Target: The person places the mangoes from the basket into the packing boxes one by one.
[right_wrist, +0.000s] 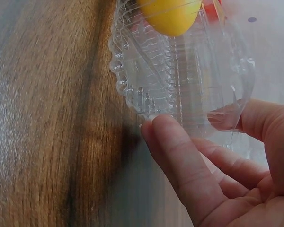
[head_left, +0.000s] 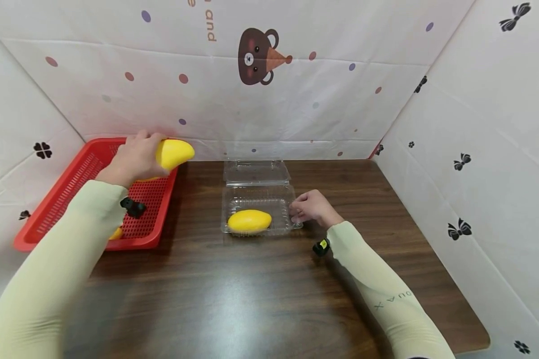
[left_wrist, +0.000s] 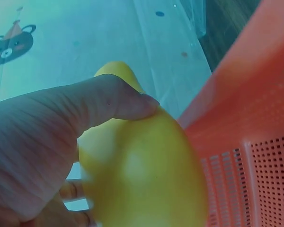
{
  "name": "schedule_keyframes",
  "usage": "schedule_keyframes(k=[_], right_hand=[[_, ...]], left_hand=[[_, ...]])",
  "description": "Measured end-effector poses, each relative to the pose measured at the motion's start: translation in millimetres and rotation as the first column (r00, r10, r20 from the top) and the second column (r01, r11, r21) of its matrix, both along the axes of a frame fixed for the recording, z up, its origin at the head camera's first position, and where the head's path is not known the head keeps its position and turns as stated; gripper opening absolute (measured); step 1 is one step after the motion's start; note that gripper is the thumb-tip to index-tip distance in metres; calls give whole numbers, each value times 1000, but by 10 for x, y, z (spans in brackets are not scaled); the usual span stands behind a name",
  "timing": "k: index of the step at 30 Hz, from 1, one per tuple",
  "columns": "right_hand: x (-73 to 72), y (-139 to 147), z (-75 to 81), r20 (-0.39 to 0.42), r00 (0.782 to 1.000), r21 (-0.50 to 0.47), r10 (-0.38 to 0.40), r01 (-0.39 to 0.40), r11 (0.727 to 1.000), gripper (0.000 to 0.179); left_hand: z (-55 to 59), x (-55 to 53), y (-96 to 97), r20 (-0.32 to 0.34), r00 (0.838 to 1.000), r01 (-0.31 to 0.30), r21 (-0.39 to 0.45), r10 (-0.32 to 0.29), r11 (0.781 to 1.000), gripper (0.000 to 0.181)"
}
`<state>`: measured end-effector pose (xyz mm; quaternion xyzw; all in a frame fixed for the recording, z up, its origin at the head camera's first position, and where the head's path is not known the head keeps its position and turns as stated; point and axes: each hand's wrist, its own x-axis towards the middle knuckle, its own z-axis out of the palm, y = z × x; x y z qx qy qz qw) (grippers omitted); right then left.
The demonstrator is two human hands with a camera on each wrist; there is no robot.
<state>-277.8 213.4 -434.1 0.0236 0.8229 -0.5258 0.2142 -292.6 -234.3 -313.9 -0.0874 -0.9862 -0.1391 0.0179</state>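
Note:
My left hand (head_left: 134, 157) grips a yellow mango (head_left: 175, 153) above the far part of a red plastic basket (head_left: 136, 243). In the left wrist view the thumb lies across the narrow end of this mango (left_wrist: 146, 165), and the fingers reach round its far side. A clear plastic clamshell box (head_left: 280, 212) stands on the table with its lid (head_left: 256, 172) folded back towards the wall. Inside its front part lies another yellow mango (head_left: 249, 221). At the box's right side my right hand (head_left: 313, 207) pinches the wall between thumb and fingers, as the right wrist view shows.
More yellow fruit (head_left: 116, 234) lies in the basket, partly hidden by the left arm. The basket stands at the left of the dark wooden table (head_left: 233, 309). Printed white sheets (head_left: 332, 104) close off the back and both sides.

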Motion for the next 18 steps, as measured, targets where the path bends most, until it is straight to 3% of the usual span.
schedule_keyframes(k=[18], right_hand=[[1, -6, 1, 8, 1000, 4, -13, 13, 1000, 27]], left_hand=[[-8, 51, 469, -77, 992, 99, -35, -101, 995, 91]])
